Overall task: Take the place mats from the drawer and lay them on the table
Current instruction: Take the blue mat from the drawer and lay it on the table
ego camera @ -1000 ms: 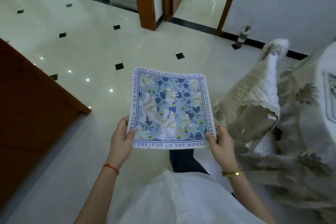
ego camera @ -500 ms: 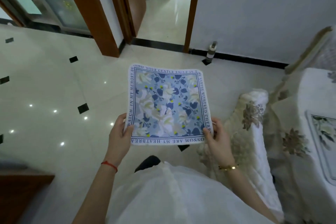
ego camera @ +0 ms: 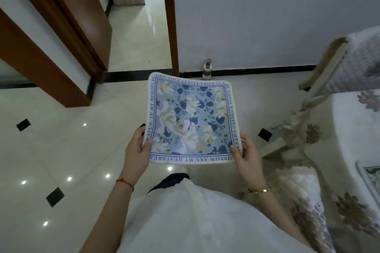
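A square place mat [ego camera: 191,119] with a blue and cream flower print and a lettered border is held flat in front of me above the floor. My left hand [ego camera: 137,150] grips its near left corner, thumb on top. My right hand [ego camera: 247,155] grips its near right corner the same way. The table [ego camera: 353,129], draped in a white cloth with flower embroidery, stands at the right edge of view. Another place mat [ego camera: 372,176] lies on it, mostly cut off by the frame edge. No drawer is in view.
A chair with a quilted cream cover [ego camera: 298,189] stands between me and the table. Another chair [ego camera: 337,63] stands by the wall at upper right. A small bottle [ego camera: 207,70] sits on the floor at the wall. A brown door frame [ego camera: 169,20] opens ahead.
My view has swung to the right: the brown cabinet on the left has left the frame, the wall and doorway are nearer, and the table has come into view. Both hands keep their hold on the mat.
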`<state>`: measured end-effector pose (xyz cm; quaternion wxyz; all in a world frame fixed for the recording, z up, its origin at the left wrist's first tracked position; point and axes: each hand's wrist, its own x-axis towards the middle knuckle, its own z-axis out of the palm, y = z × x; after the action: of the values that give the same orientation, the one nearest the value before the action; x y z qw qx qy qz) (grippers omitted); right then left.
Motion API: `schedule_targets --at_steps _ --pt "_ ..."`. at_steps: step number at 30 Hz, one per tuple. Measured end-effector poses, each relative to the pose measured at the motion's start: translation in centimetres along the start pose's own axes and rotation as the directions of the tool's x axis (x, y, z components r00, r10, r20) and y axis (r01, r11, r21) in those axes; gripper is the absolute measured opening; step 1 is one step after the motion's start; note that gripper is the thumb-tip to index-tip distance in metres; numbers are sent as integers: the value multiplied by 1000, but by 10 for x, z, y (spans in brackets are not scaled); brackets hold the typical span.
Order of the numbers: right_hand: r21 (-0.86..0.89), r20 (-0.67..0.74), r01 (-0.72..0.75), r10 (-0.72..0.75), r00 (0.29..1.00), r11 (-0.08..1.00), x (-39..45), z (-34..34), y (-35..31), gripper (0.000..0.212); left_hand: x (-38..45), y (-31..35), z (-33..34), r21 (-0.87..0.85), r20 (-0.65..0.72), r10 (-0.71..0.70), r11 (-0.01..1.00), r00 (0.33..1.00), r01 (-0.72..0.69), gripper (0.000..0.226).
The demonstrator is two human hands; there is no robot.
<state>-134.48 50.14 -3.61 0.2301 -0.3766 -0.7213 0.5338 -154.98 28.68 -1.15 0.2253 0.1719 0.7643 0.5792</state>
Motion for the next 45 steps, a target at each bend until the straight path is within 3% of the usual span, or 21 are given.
schedule_targets --at_steps 6,15,23,29,33,41,45 --pt "24 -189 -58 61 980 998 106 -1 -22 32 163 49 36 41 187 72 996 980 -81 34" --pt "27 -467 -166 160 870 986 222 -40 -4 36 332 87 160 38 465 82 993 881 -112 34" --pt "-10 -634 -159 117 764 987 361 -148 -3 36 455 166 325 -42 594 156 986 789 -163 44" --pt "22 -721 -139 112 684 990 443 -227 -3 35 529 219 446 -88 678 194 979 709 -184 31" --pt "50 -788 -191 156 596 980 475 -261 4 37 562 244 519 -137 762 209 977 613 -162 33" --pt "98 -916 -295 202 346 950 551 -334 31 35 631 295 692 -194 899 248 964 361 -179 35" --pt "178 -955 -274 233 183 945 600 -371 36 35 664 330 783 -201 949 238 962 206 -183 36"
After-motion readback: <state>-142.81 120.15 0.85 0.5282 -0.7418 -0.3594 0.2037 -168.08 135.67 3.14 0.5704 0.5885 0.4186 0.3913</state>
